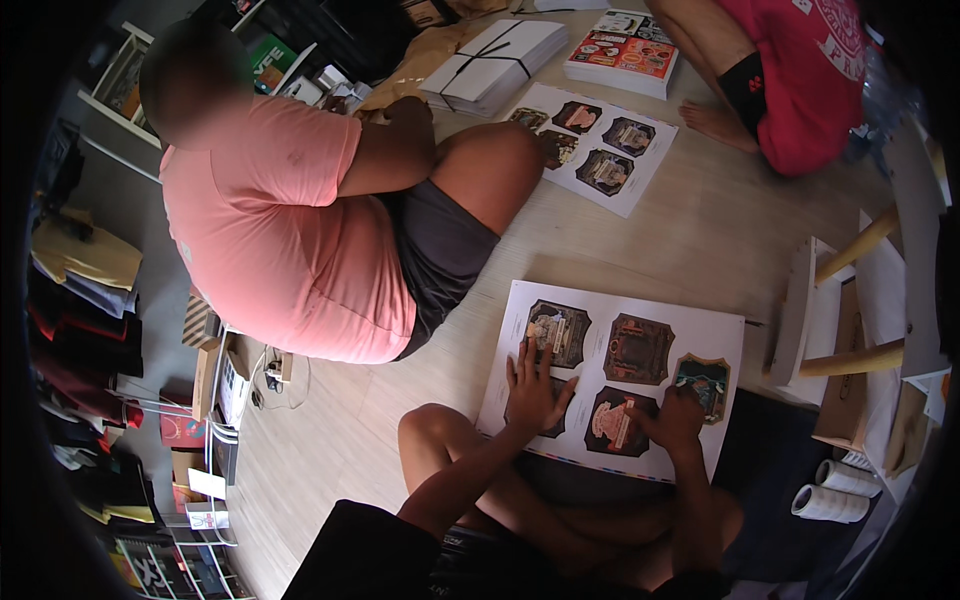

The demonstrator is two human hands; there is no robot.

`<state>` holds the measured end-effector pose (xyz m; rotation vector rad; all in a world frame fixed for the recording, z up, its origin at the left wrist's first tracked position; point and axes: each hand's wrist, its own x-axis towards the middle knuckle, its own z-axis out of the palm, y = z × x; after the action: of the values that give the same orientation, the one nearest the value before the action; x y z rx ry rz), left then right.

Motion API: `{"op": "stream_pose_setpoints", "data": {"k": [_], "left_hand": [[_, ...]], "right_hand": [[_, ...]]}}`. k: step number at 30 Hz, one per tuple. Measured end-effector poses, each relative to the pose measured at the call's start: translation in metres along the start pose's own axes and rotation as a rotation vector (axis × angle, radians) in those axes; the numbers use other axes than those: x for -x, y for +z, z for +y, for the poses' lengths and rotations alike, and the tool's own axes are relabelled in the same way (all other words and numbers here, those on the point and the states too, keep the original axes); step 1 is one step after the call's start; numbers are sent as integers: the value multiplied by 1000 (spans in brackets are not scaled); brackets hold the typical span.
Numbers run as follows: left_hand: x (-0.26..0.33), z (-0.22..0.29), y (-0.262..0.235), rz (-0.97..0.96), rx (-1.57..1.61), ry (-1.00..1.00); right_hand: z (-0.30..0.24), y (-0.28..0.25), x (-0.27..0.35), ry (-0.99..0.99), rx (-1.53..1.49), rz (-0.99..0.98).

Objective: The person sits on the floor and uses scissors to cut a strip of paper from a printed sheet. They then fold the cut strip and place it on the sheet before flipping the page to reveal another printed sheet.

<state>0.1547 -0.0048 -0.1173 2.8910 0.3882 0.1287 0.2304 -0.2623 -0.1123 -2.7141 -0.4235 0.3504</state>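
A large white printed sheet (pixel 685 335) lies in front of my crossed legs. It bears several dark, ornate badge-shaped labels, among them a brown label (pixel 640 348) and a label with a pink and red middle (pixel 618 422). My left hand (pixel 537 393) rests flat on the sheet's left part with fingers spread, partly covering two labels. On the right part sits my right hand (pixel 674 420), its thumb stretched left over the pink and red label and apart from the other fingers. Those fingers lie by a teal and gold label (pixel 703 388); shadow hides their tips. Neither hand visibly holds anything.
A person in a pink shirt (pixel 290 230) sits at the left; another in a red shirt (pixel 815 90) sits at the far right. Beyond lie a similar printed sheet (pixel 640 160), a tied paper stack (pixel 495 60) and a colourful stack (pixel 625 50). White rolls (pixel 832 503) stand beside wooden-legged furniture (pixel 850 362).
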Motion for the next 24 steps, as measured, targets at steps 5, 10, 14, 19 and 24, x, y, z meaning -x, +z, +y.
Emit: {"op": "stream_pose_setpoints", "data": {"k": [5, 10, 14, 19, 24], "left_hand": [[0, 2, 2, 31, 9, 9], [1, 1, 0, 42, 1, 4], [2, 1, 1, 42, 19, 3], [1, 1, 1, 35, 29, -5], [1, 0, 0, 12, 32, -8]], "right_hand": [[1, -2, 1, 25, 7, -26], [-1, -2, 2, 26, 3, -20], [3, 0, 1, 17, 19, -17], [1, -2, 0, 24, 0, -40], [0, -4, 0, 69, 11, -103]]}}
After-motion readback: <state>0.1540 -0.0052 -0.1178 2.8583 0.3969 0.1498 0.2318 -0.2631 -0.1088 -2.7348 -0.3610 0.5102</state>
